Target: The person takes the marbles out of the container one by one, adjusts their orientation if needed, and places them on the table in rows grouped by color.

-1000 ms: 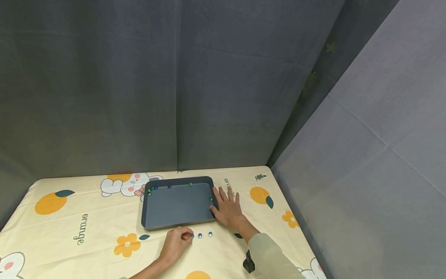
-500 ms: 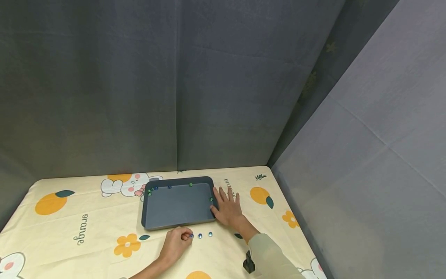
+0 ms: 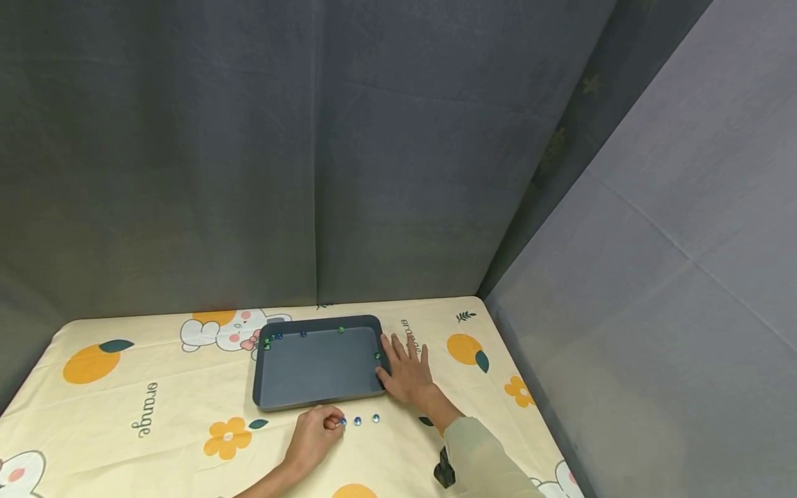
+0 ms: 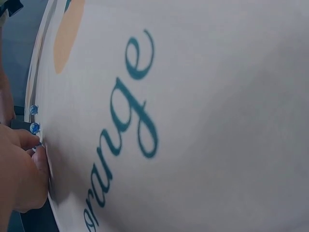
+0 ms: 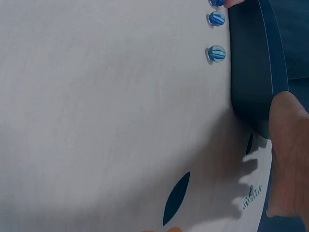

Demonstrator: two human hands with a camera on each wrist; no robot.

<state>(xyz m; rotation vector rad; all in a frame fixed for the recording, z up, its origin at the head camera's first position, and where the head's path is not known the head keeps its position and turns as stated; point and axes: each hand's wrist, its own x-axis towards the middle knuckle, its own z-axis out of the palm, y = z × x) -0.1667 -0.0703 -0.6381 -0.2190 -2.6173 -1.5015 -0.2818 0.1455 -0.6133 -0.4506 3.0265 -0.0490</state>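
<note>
My left hand (image 3: 316, 436) pinches a blue glass marble (image 3: 342, 421) between thumb and fingertips, just in front of the tray's near side. Two more marbles with blue swirls, a nearer one (image 5: 217, 19) and a farther one (image 5: 217, 53), lie on the cloth to its right, in a row along the tray wall. My right hand (image 3: 407, 373) rests with spread fingers on the right rim of the dark grey tray (image 3: 320, 373); its thumb (image 5: 285, 111) lies over the tray's edge in the right wrist view. The left wrist view shows the left fingers (image 4: 34, 157) mostly covering the pinched marble.
Inside the tray, several green and blue marbles sit along its far side and corners, among them a green marble (image 3: 341, 330) and a blue marble (image 3: 303, 334). A patterned cloth (image 3: 168, 443) covers the table. Grey curtains (image 3: 398, 173) stand behind and a grey wall panel (image 3: 672, 311) to the right.
</note>
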